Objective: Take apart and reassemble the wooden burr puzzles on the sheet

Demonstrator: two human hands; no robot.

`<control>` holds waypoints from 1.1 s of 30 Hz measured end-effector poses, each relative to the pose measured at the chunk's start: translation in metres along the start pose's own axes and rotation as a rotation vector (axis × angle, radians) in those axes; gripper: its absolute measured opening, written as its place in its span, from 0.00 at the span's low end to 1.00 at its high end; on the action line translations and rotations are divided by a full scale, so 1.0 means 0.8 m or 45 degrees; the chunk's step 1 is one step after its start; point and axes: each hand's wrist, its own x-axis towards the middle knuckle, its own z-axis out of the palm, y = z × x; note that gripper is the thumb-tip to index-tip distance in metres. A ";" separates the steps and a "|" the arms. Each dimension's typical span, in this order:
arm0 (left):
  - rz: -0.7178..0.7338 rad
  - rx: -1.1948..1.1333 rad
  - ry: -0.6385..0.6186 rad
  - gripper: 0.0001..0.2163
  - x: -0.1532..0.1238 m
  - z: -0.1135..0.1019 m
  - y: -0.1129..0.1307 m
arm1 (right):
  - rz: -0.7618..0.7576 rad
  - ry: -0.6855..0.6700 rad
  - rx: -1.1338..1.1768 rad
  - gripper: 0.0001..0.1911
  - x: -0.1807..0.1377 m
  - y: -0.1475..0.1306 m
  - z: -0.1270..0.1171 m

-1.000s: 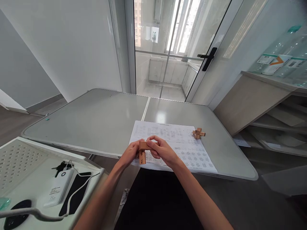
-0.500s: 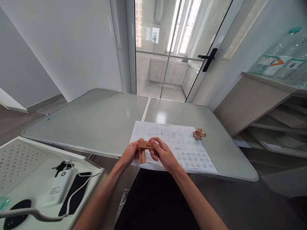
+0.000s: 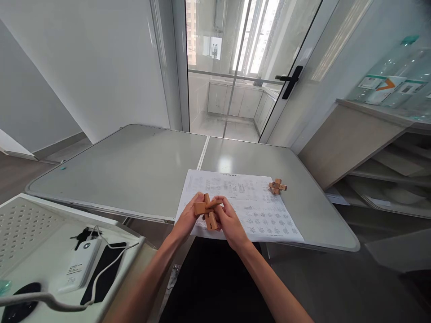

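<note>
Between my hands, over the near edge of a printed sheet, is a wooden interlocking puzzle (image 3: 210,220) made of crossed notched sticks. My left hand (image 3: 187,218) is closed on its left side, thumb and fingers at the end of one stick. With thumb and fingers, my right hand (image 3: 232,224) grips the right side, where a stick lies at a slant. A dark mark shows on the end of the stick that points toward me. Some fingertips are hidden behind the wood. The printed sheet (image 3: 256,204) carries rows of small line diagrams.
A second, cross-shaped wooden puzzle (image 3: 278,186) rests at the sheet's right edge on the grey table (image 3: 144,166). At left, a white cart (image 3: 33,224) holds keys (image 3: 84,235), a power bank (image 3: 81,264), a phone (image 3: 104,271) and a cable. Bottles (image 3: 387,83) stand on a shelf at right.
The puzzle in my hands has turned, and its sticks now form a spread cross with one stick slanted. My right fingers have shifted on it. The view has moved slightly.
</note>
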 end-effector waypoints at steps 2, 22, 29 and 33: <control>0.034 -0.042 0.024 0.23 -0.003 0.009 0.005 | 0.003 -0.004 0.029 0.22 -0.004 -0.002 0.000; -0.133 -0.117 -0.230 0.22 -0.001 0.016 0.023 | 0.054 -0.228 0.039 0.16 -0.048 -0.036 -0.019; 0.170 0.585 0.248 0.19 0.034 -0.031 0.007 | -0.019 0.237 0.037 0.17 -0.054 -0.050 -0.090; 0.210 0.906 0.342 0.16 0.038 -0.062 0.000 | -0.169 0.580 -0.055 0.21 -0.048 -0.058 -0.160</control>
